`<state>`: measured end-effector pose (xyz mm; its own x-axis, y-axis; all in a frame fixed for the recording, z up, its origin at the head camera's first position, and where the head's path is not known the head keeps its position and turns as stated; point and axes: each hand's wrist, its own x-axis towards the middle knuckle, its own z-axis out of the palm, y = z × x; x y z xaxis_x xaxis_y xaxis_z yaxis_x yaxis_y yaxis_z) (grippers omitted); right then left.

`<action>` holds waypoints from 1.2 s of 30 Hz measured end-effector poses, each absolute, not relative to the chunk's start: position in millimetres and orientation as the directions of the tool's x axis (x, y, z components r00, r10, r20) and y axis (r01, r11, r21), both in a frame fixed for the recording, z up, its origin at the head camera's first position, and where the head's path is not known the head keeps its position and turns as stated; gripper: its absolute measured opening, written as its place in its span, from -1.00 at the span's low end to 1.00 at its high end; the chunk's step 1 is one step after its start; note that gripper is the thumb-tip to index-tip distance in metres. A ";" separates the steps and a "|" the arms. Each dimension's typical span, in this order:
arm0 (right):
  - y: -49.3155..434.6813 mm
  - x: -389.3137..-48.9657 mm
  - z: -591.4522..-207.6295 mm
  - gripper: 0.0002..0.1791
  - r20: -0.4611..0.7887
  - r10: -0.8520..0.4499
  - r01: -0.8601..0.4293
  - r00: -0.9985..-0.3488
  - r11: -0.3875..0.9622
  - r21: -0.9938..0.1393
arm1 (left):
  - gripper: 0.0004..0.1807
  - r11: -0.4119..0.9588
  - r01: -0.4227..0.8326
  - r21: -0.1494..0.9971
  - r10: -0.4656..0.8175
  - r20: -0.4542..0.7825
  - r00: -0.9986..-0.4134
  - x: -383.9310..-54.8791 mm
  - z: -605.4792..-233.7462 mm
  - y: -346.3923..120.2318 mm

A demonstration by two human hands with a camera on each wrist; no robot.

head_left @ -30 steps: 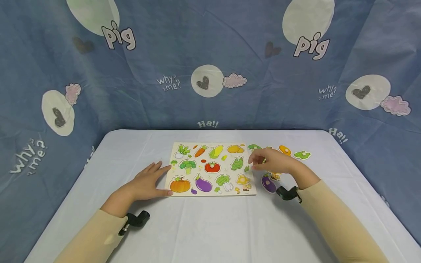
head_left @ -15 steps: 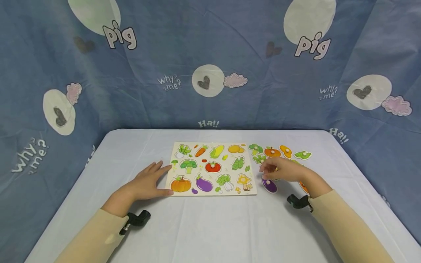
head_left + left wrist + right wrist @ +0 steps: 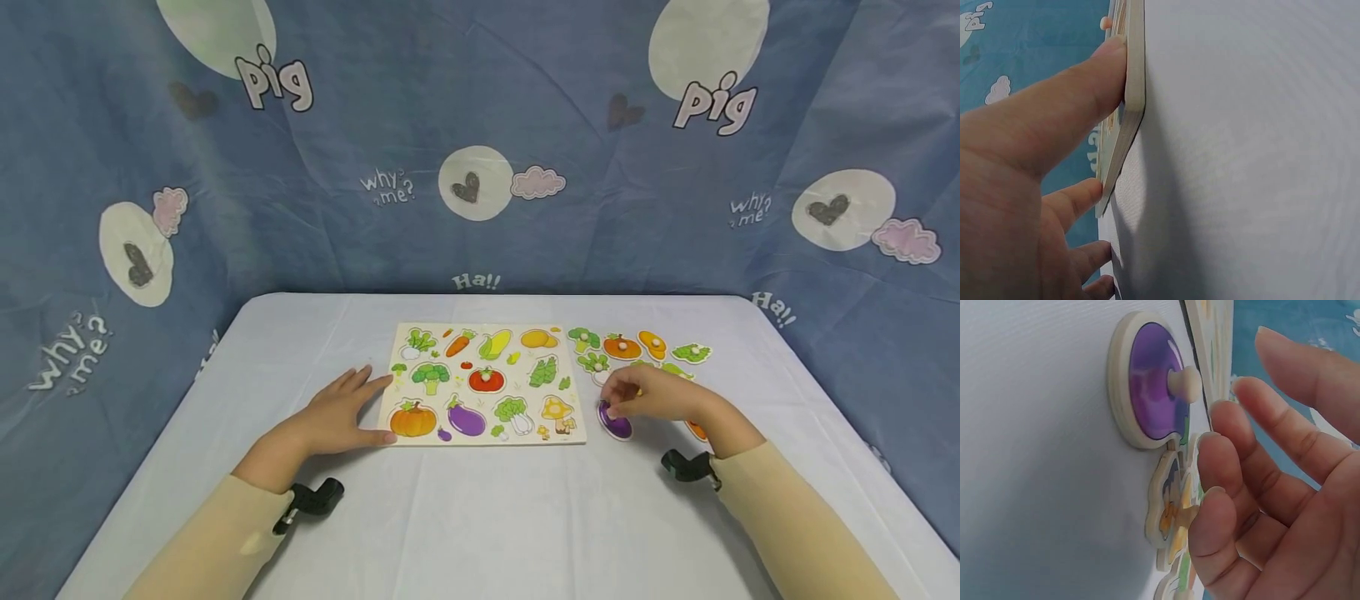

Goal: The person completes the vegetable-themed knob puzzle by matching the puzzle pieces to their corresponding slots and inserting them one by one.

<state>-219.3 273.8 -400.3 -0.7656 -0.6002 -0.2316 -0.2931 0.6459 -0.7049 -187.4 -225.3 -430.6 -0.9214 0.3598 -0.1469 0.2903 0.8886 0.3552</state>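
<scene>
A wooden vegetable puzzle board [image 3: 517, 377] lies on the white table. My left hand [image 3: 330, 417] has its fingers spread at the board's left side; in the left wrist view the thumb [image 3: 1091, 81] rests on the corner and the index finger touches the edge. My right hand [image 3: 663, 394] hovers over the loose pieces right of the board, thumb and fingertips close to the purple eggplant piece [image 3: 617, 428]. In the right wrist view, the eggplant's round knob [image 3: 1188, 384] stands apart from the loosely bent fingers [image 3: 1229, 422]. A knobbed tomato piece [image 3: 487, 382] sits on the board.
Behind my right hand lie loose knobbed pieces: a broccoli [image 3: 583, 339], a pumpkin [image 3: 621, 347], a potato [image 3: 652, 344], a green pea-like piece [image 3: 691, 353] and others partly covered. A patterned blue cloth [image 3: 480, 250] hangs at the table's far edge.
My right hand has moved from the board's right edge rightward, then down toward the eggplant piece, uncovering the broccoli and pumpkin pieces. My left hand has stayed at the board.
</scene>
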 end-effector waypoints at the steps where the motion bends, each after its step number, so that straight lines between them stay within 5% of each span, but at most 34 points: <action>1: 274.4 -219.3 -401.3 -0.80 -0.232 -0.601 -0.290 -0.765 0.643 -0.709 | 0.12 0.889 0.290 0.354 0.359 -0.146 -0.922 -187.6 -430.7 -225.2; 36: 262.1 -215.0 -409.0 -0.89 -0.289 -0.512 -0.263 -0.809 0.755 -0.601 | 0.12 0.891 0.292 0.348 0.358 -0.141 -0.923 -187.6 -432.0 -226.4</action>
<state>-215.0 262.1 -409.0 -0.8087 -0.5121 -0.2895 -0.2630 0.7549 -0.6007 -187.6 -226.4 -432.0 -0.9231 0.3577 -0.1412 0.2921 0.8910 0.3477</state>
